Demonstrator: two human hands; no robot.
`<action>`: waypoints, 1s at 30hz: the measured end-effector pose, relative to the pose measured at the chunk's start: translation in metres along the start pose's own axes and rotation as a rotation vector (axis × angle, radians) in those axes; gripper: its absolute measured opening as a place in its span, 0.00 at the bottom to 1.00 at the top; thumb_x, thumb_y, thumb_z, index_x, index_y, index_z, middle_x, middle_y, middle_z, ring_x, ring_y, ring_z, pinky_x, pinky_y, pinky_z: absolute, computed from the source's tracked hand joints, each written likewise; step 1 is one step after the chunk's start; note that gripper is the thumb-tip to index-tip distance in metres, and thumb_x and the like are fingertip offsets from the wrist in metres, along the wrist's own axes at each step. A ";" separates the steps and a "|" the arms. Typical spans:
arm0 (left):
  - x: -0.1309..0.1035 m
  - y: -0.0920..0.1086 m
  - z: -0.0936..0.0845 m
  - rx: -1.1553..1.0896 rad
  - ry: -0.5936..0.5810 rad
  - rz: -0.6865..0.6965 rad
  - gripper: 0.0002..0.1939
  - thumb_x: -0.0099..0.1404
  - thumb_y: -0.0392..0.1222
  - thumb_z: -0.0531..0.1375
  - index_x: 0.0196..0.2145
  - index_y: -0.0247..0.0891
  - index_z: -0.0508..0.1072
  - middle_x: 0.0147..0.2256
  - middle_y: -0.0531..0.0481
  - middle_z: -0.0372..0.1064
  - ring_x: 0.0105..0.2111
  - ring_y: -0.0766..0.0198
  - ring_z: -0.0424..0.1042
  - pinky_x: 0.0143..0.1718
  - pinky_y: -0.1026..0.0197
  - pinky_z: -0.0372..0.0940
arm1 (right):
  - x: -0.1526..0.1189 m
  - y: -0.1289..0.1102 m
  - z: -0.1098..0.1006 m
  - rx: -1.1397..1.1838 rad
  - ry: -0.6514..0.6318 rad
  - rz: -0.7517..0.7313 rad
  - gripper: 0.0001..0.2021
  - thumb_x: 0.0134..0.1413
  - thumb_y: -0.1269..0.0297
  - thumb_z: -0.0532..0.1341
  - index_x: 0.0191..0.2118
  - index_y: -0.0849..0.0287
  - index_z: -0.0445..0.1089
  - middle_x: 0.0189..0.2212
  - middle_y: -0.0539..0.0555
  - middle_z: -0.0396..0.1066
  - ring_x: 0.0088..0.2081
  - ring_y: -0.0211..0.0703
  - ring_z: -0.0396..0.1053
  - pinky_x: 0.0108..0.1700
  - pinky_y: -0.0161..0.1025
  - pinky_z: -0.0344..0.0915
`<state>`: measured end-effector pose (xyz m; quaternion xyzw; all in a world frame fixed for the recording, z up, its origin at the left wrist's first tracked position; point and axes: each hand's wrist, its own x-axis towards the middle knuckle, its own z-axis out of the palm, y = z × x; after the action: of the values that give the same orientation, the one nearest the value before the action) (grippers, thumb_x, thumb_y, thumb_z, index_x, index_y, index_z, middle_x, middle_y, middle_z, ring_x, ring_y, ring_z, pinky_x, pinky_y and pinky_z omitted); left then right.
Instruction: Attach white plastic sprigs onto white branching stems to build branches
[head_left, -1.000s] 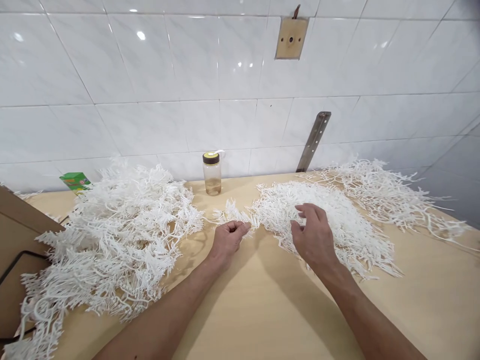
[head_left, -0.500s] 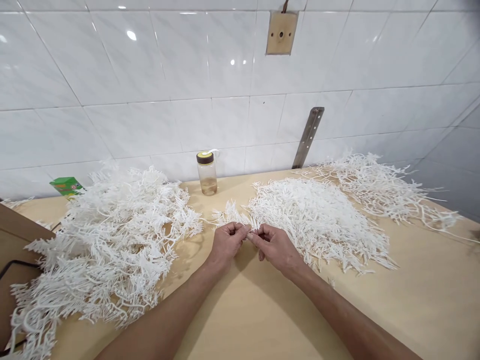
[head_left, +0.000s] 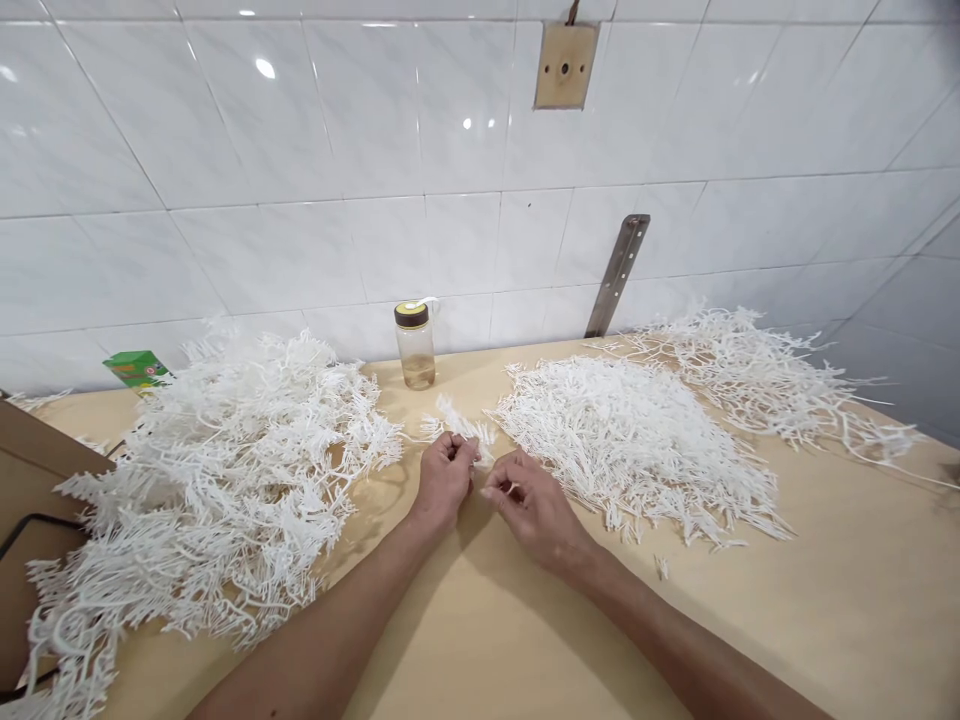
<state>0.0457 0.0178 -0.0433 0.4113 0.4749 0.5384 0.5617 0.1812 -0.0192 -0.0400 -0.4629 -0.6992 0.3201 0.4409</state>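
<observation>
Illegible green box (head_left: 136, 369) behind white sprigs (head_left: 240, 470)

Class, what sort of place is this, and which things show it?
Probably an indoor workroom, though a home is possible: white branched pieces lie heaped on a wood-toned table before a tiled wall.

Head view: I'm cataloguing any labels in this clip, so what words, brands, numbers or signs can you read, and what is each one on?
No text can be read for certain.
Green box: orange and light marks, too small and blurred to read.
Bottle: no lettering that I can make out.
Wall plate: holes, no visible writing.
</observation>
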 end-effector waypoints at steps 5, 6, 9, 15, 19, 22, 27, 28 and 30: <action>0.002 0.009 -0.007 -0.011 -0.025 -0.034 0.21 0.51 0.55 0.69 0.26 0.38 0.65 0.14 0.62 0.54 0.13 0.75 0.48 0.16 0.68 0.43 | -0.003 -0.003 -0.002 -0.111 0.075 -0.168 0.08 0.61 0.61 0.58 0.32 0.57 0.69 0.32 0.54 0.68 0.31 0.41 0.66 0.31 0.37 0.66; 0.002 0.010 -0.008 -0.011 -0.046 -0.039 0.21 0.50 0.55 0.69 0.26 0.38 0.66 0.14 0.61 0.54 0.14 0.75 0.47 0.16 0.68 0.42 | -0.001 0.000 -0.009 -0.136 0.107 -0.138 0.08 0.61 0.61 0.58 0.33 0.57 0.68 0.31 0.54 0.69 0.30 0.41 0.66 0.31 0.38 0.67; -0.001 0.014 -0.010 -0.024 -0.115 -0.055 0.22 0.50 0.55 0.70 0.24 0.36 0.66 0.14 0.62 0.51 0.15 0.76 0.44 0.17 0.67 0.39 | 0.008 0.014 -0.036 -0.313 0.311 -0.033 0.08 0.60 0.60 0.58 0.36 0.58 0.69 0.31 0.55 0.70 0.29 0.42 0.68 0.34 0.41 0.68; 0.000 0.014 -0.010 -0.031 -0.170 -0.083 0.22 0.48 0.55 0.71 0.22 0.35 0.68 0.16 0.60 0.50 0.16 0.76 0.44 0.18 0.66 0.38 | 0.011 0.020 -0.056 -0.364 0.368 0.153 0.18 0.56 0.53 0.60 0.46 0.61 0.70 0.39 0.60 0.71 0.28 0.43 0.68 0.32 0.44 0.69; 0.001 0.011 -0.009 -0.028 -0.175 -0.064 0.22 0.49 0.56 0.71 0.23 0.34 0.71 0.18 0.58 0.53 0.18 0.75 0.47 0.18 0.66 0.42 | 0.008 0.009 -0.025 0.060 0.029 0.242 0.19 0.57 0.48 0.59 0.44 0.59 0.70 0.35 0.55 0.73 0.20 0.35 0.63 0.21 0.37 0.65; 0.000 0.010 -0.009 0.004 -0.214 -0.078 0.21 0.49 0.57 0.71 0.27 0.34 0.76 0.18 0.57 0.55 0.18 0.74 0.48 0.17 0.66 0.42 | 0.009 0.009 -0.008 0.191 -0.050 0.227 0.17 0.56 0.49 0.60 0.39 0.60 0.68 0.30 0.52 0.72 0.18 0.33 0.60 0.19 0.34 0.60; -0.003 0.014 -0.006 0.005 -0.255 -0.106 0.22 0.47 0.57 0.71 0.25 0.34 0.76 0.19 0.56 0.57 0.18 0.74 0.49 0.18 0.66 0.40 | 0.012 0.013 -0.003 0.253 -0.051 0.234 0.17 0.55 0.48 0.61 0.36 0.60 0.69 0.24 0.50 0.70 0.17 0.33 0.58 0.18 0.33 0.58; -0.003 0.015 -0.006 0.001 -0.254 -0.116 0.22 0.46 0.57 0.72 0.25 0.34 0.76 0.19 0.56 0.57 0.18 0.74 0.49 0.18 0.66 0.39 | 0.012 0.014 -0.003 0.246 -0.059 0.226 0.17 0.55 0.48 0.61 0.34 0.59 0.70 0.23 0.49 0.70 0.17 0.33 0.58 0.18 0.33 0.57; -0.004 0.017 -0.004 -0.005 -0.253 -0.137 0.22 0.45 0.56 0.72 0.24 0.33 0.75 0.19 0.56 0.57 0.19 0.74 0.50 0.18 0.66 0.39 | 0.011 0.014 -0.004 0.220 -0.072 0.213 0.17 0.55 0.48 0.60 0.31 0.59 0.70 0.20 0.48 0.68 0.16 0.34 0.57 0.18 0.34 0.57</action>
<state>0.0379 0.0150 -0.0278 0.4412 0.4260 0.4436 0.6536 0.1875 -0.0037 -0.0468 -0.4715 -0.6223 0.4559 0.4273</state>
